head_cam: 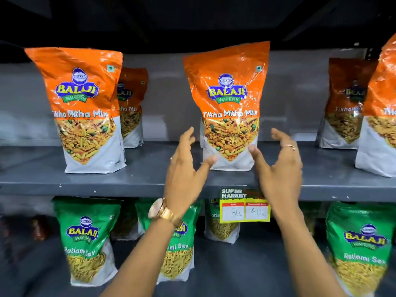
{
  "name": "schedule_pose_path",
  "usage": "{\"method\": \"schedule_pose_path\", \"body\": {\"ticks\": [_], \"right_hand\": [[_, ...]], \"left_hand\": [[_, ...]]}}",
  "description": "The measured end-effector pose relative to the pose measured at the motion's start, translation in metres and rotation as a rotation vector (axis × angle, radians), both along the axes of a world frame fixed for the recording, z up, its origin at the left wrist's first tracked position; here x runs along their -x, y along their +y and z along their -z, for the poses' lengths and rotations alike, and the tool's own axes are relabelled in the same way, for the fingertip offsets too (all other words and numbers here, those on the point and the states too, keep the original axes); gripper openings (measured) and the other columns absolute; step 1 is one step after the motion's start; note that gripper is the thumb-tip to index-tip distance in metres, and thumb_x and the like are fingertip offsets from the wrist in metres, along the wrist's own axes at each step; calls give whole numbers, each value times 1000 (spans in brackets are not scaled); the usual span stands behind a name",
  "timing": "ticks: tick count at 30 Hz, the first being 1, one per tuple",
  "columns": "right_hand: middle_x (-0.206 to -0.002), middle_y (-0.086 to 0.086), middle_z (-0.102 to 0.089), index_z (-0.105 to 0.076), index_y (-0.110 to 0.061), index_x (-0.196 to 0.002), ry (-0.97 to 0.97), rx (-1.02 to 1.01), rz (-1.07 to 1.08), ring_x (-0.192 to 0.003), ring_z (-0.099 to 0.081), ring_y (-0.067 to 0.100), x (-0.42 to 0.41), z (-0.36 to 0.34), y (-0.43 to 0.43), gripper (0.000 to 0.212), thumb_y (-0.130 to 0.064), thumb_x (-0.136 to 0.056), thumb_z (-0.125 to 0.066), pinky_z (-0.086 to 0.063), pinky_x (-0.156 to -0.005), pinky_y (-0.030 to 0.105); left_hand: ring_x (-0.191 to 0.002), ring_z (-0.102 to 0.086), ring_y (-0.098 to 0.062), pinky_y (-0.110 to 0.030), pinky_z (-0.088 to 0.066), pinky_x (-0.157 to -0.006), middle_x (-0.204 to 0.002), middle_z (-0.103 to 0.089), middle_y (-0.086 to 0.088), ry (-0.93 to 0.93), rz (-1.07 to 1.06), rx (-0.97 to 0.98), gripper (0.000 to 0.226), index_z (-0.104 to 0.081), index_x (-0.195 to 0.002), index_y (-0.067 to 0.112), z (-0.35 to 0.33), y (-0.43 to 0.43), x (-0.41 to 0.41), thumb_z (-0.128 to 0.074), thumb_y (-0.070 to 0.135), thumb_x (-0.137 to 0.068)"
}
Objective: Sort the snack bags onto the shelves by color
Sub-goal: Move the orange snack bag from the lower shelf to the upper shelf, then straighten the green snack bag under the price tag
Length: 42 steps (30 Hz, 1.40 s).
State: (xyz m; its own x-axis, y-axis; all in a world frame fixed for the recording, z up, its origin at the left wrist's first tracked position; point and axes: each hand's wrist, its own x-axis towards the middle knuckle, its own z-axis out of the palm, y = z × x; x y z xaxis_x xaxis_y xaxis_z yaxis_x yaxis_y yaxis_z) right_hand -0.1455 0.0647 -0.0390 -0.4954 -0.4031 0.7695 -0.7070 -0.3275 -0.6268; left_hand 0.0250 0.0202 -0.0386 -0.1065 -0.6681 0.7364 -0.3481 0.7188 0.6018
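Orange Tikha Mitha Mix bag [228,108] stood upright at middle of upper shelf [137,181], flanked by left hand [184,168] and right hand [278,168]; fingers of both spread apart, nothing clamped; left thumb tip seen at bag's lower front, actual contact not determinable. More orange bags placed at shelf's left [83,110] and right [379,116]. Green Ratlami Sev bags [85,241] lined on lower shelf [257,264]. Price tag [244,207] fixed on upper shelf edge. Watch [159,209] worn on left wrist
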Motion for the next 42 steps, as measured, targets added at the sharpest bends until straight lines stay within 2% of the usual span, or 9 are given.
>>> {"method": "schedule_pose_path", "body": {"ticks": [3, 7, 13, 18, 21, 23, 28, 33, 42], "right_hand": [[-102, 0, -64, -64, -9, -108, 92, 345, -54, -96, -58, 19, -27, 40, 29, 23, -25, -90, -61, -44, -86, 23], [-82, -8, -63, -66, -15, -91, 386, 399, -190, -73, -56, 21, -55, 114, 35, 4, -16, -87, -63, -45, -72, 26], [-98, -7, -65, -66, -20, -99, 122, -359, -417, -96, -59, 17, -82, 233, -3, 15, -30, -89, -61, -49, -84, 41], [-145, 16, -43, -33, 0, -142, -214, -861, -568, -137, -39, 28, -98, 261, -48, 75, -34, -85, -67, -33, -106, 32], [-128, 3, -56, -40, -7, -136, -374, -818, -671, -123, -54, 21, -108, 259, -62, 65, -27, -82, -71, -46, -91, 20], [-122, 9, -64, -47, -10, -127, -445, -754, -644, -114, -62, 27, -108, 264, -69, 58, -28, -79, -74, -53, -91, 34], [-114, 8, -64, -47, -6, -122, -516, -656, -529, -105, -62, 22, -85, 273, -60, 55, -27, -78, -75, -53, -89, 37], [-108, 12, -65, -49, -7, -115, -491, -606, -377, -102, -64, 27, -40, 285, -36, 48, -29, -80, -72, -54, -86, 45], [-114, 18, -65, -46, -10, -108, -501, -653, -274, -102, -64, 33, 20, 283, -17, 45, -31, -79, -73, -54, -87, 48]], "left_hand": [[-119, -56, -17, -39, -47, -100, -128, -59, -2, 224, -55, 250, 44, -47, -129, 17, 31, 22, -17, -64, 22, -89], [-93, -60, -24, -36, -48, -86, -107, -60, -2, 333, -160, 410, 26, -54, -112, 10, 96, 30, -36, -59, 4, -88], [-108, -55, -30, -51, -47, -92, -121, -54, -11, 148, -285, -97, 32, -44, -122, 13, 220, -1, -81, -51, 24, -92], [-143, -26, -30, -42, -24, -116, -156, -24, -18, 56, -202, -616, 125, -12, -148, 6, 255, -27, -92, -40, 90, -59], [-125, -52, -27, -33, -45, -98, -137, -50, -13, 68, -56, -709, 99, -27, -139, 10, 259, -34, -86, -63, 67, -66], [-113, -60, -27, -33, -51, -86, -125, -58, -10, 78, -78, -691, 90, -36, -127, 14, 267, -40, -82, -66, 69, -62], [-98, -65, -24, -33, -52, -72, -115, -64, -9, -19, -108, -656, 97, -38, -111, 22, 277, -40, -55, -50, 92, -46], [-92, -65, -29, -30, -43, -59, -113, -64, -9, -152, -34, -645, 85, -39, -112, 16, 277, -30, -9, -59, 78, -58], [-107, -60, -32, -41, -54, -76, -121, -57, -16, -246, 26, -664, 67, -35, -118, 8, 274, -23, 50, -71, 46, -77]]}}
